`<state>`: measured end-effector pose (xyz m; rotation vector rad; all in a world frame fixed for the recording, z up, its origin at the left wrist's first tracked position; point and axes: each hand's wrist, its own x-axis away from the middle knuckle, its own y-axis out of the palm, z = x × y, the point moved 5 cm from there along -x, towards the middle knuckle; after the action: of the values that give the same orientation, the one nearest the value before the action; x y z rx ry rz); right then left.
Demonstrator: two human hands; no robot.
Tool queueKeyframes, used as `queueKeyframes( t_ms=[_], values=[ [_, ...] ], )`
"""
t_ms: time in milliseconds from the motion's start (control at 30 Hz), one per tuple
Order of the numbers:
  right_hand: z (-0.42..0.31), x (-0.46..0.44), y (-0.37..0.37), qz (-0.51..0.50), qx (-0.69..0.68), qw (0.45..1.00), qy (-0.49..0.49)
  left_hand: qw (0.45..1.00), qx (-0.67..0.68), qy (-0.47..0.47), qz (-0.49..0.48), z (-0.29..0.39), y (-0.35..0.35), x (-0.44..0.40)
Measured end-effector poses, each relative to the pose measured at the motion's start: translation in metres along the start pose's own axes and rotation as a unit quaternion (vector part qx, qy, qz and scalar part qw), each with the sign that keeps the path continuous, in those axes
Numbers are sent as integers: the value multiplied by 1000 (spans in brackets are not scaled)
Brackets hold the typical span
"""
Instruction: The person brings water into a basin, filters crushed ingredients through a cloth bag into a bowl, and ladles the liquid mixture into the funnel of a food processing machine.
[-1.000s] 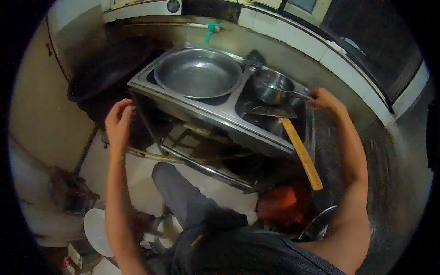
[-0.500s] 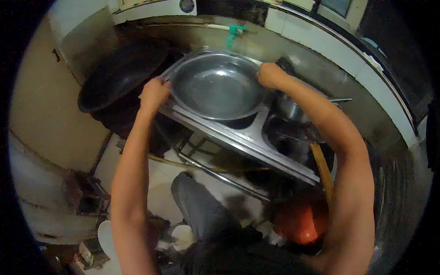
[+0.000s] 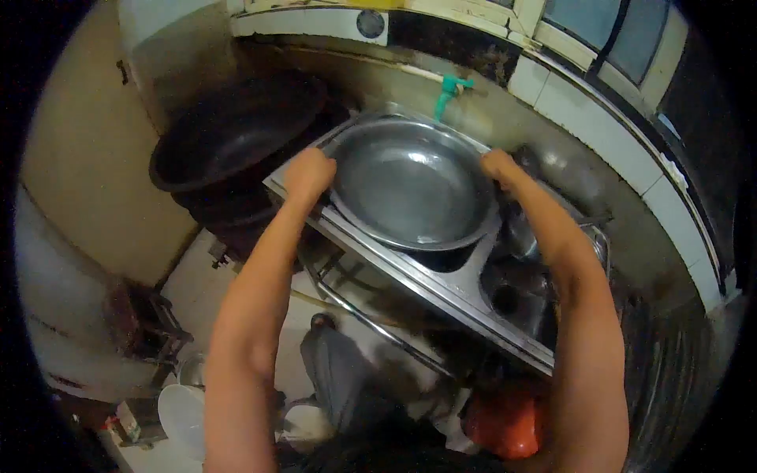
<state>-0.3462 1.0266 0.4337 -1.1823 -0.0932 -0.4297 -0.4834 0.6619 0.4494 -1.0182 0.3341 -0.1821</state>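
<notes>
Basin (image 3: pixel 355 189) lies over the left side of the metal sink (image 3: pixel 465 282), directly between the two hands. The left grip (image 3: pixel 311 176) is closed on its rim at nine o'clock, the right grip (image 3: pixel 497 167) closed on it at about three, probably placed opposite each other so the broad shape stays level. From above, it is hard to tell whether the basin rests on the sink or is raised. A green tap (image 3: pixel 448 93) hangs at one o'clock; a dark tub (image 3: pixel 225 150) stands at ten.
</notes>
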Motion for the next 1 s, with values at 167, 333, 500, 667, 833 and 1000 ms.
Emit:
queueKeyframes(
  t_ms=[167, 333, 500, 667, 833, 1000],
  values=[
    [23, 4, 10, 209, -303, 904, 215, 995, 95, -23, 25, -8, -3, -2],
    [26, 34, -25, 223, -361, 864, 270, 987, 143, -23, 65, -7, -15, 1],
    [33, 62, -38, 202, -372, 869, 256, 983, 174, -20, 50, 3, -42, 26],
    [36, 79, -34, 182, -365, 882, 235, 981, 187, -53, 18, -1, -50, 40],
    [48, 90, -33, 200, -332, 900, 201, 982, 180, -63, 15, 2, -67, 57],
    [31, 136, -67, 246, -417, 842, 239, 979, 195, -34, 40, -8, -85, 86]
  ],
)
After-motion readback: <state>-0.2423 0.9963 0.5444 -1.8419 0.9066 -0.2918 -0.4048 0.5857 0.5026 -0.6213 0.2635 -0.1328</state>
